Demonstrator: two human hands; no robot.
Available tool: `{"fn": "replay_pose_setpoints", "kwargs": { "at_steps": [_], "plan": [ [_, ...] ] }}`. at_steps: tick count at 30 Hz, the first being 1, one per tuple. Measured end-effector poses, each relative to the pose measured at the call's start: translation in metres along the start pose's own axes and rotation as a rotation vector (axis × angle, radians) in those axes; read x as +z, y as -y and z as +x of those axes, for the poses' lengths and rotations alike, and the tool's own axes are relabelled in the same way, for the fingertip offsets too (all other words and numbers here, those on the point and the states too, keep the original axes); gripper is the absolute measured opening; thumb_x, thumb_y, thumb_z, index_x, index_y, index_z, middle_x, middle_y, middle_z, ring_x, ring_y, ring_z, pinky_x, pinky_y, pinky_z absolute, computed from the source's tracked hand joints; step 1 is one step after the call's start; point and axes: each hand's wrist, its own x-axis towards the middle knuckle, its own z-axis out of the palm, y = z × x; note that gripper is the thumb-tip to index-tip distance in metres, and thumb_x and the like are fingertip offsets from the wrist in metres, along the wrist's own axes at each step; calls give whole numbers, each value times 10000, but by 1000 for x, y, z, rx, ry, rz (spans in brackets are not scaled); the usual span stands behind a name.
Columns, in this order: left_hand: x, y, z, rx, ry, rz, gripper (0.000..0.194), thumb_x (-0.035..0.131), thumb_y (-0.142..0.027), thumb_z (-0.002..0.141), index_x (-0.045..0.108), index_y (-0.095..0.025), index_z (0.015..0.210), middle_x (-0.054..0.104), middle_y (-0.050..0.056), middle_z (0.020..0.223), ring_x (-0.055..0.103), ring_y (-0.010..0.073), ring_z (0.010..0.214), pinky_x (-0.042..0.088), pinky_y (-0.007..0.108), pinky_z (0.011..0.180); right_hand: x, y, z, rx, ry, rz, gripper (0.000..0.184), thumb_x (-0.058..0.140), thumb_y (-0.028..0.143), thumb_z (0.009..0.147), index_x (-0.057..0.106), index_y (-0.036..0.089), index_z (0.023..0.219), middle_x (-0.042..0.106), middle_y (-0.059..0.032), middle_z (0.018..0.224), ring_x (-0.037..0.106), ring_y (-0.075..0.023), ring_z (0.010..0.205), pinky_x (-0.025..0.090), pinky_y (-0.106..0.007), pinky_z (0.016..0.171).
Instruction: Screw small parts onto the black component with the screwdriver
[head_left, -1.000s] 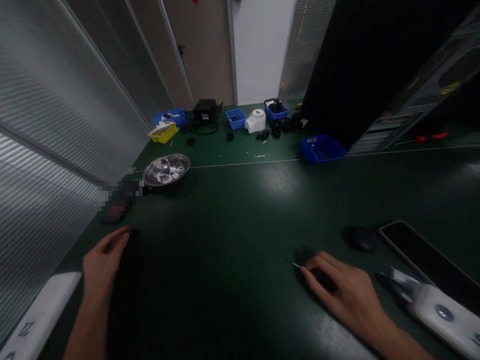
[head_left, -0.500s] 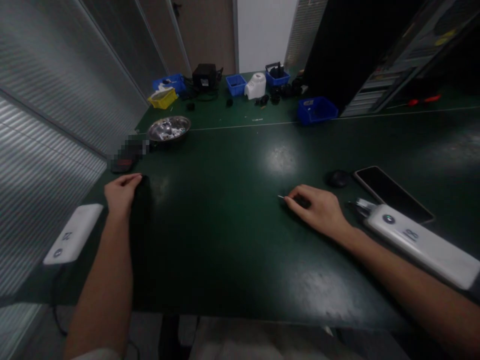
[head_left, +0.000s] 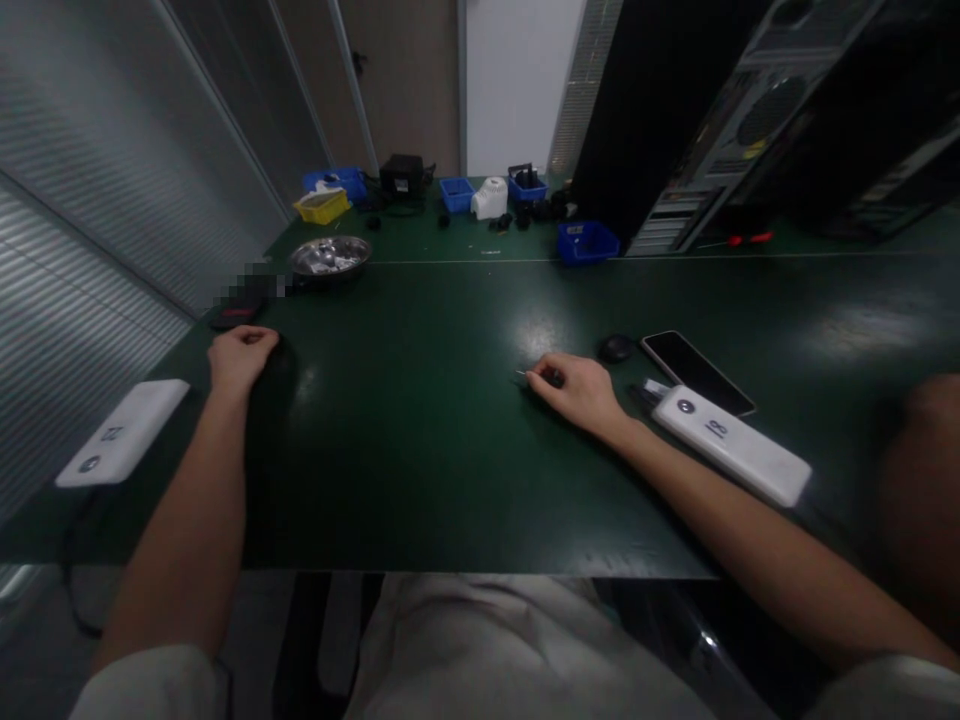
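My left hand [head_left: 238, 356] rests on the dark green table [head_left: 450, 450] at the left, fingers curled in beside a small dark object [head_left: 279, 357] that I cannot make out. My right hand [head_left: 576, 390] lies near the table's middle, fingers closed on a small dark part [head_left: 553, 378] with a thin pale pin sticking out to the left. A round black piece [head_left: 616, 348] sits just right of that hand, with a phone [head_left: 696, 372] lying face up beyond it.
A white box marked 18 [head_left: 731, 443] lies by my right forearm, another white box [head_left: 124, 431] at the left edge. A metal bowl [head_left: 328, 256], blue bins [head_left: 587, 242], a yellow bin [head_left: 321, 206] and computer towers [head_left: 712, 130] stand at the back. Another person's arm [head_left: 922, 480] shows at right.
The view has pulled back and tilted down, so my arms, lap and the table's near edge now show. Both hands have stayed in place on the table.
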Motion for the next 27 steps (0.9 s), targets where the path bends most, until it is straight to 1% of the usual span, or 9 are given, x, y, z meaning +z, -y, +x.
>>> {"fn": "replay_pose_setpoints", "kwargs": {
  "at_steps": [3, 6, 8, 11, 14, 16, 19, 23, 27],
  "plan": [
    [4, -13, -10, 30, 46, -30, 451, 711, -398, 878, 712, -48, 1162, 752, 0, 919, 591, 137, 852, 461, 269, 892, 2, -1, 0, -7, -11, 4, 242, 584, 418, 966, 711, 223, 902, 725, -9, 865, 618, -159, 751, 351, -257, 651],
    [29, -41, -34, 153, 188, -99, 358, 748, -367, 859, 747, -108, 1106, 767, 43, 996, 644, 182, 923, 480, 317, 928, 4, -1, 0, -22, -20, 19, 219, 599, 413, 957, 706, 232, 893, 717, -2, 853, 612, -159, 736, 342, -257, 635],
    [55, -67, -63, 293, 348, -154, 312, 768, -379, 835, 775, -147, 1044, 769, 63, 1036, 671, 206, 953, 497, 327, 915, 4, 0, 1, -42, -17, 34, 214, 602, 413, 955, 704, 236, 892, 713, -2, 856, 609, -157, 731, 340, -255, 628],
    [99, -107, -119, 538, 600, -231, 241, 743, -390, 857, 797, -213, 1012, 769, 46, 1048, 686, 203, 951, 514, 309, 882, 3, 3, 0, -75, -4, 63, 215, 601, 416, 957, 698, 237, 884, 710, -2, 860, 606, -153, 727, 346, -252, 630],
    [127, -132, -168, 726, 732, -292, 224, 668, -391, 927, 794, -233, 1022, 758, 41, 1072, 677, 196, 977, 502, 307, 902, 2, 3, -1, -112, 13, 99, 218, 597, 414, 962, 695, 235, 885, 712, -4, 871, 615, -151, 748, 365, -249, 649],
    [132, -137, -185, 791, 757, -321, 258, 585, -373, 985, 780, -220, 1058, 747, 51, 1091, 668, 194, 994, 494, 311, 908, 1, 2, -1, -143, 27, 122, 213, 601, 413, 962, 696, 234, 896, 714, -3, 883, 620, -148, 760, 373, -246, 661],
    [126, -134, -189, 827, 763, -339, 309, 492, -350, 1036, 744, -211, 1147, 729, 57, 1113, 658, 180, 957, 496, 304, 857, 1, 1, -2, -187, 48, 148, 199, 610, 411, 959, 694, 235, 918, 709, -1, 892, 622, -143, 766, 383, -246, 677],
    [117, -128, -185, 908, 767, -312, 254, 637, -333, 967, 729, -210, 1169, 707, 51, 1088, 634, 163, 870, 487, 281, 757, 3, 3, -3, -222, 57, 168, 193, 603, 400, 966, 684, 231, 923, 696, -3, 878, 613, -144, 755, 394, -248, 682],
    [116, -126, -188, 994, 745, -304, 228, 621, -246, 974, 724, -211, 1175, 698, 53, 1105, 639, 163, 929, 500, 289, 813, 3, 9, -4, -253, 70, 180, 177, 609, 393, 967, 685, 240, 920, 687, 5, 882, 613, -136, 760, 397, -245, 679]
  ]
}}
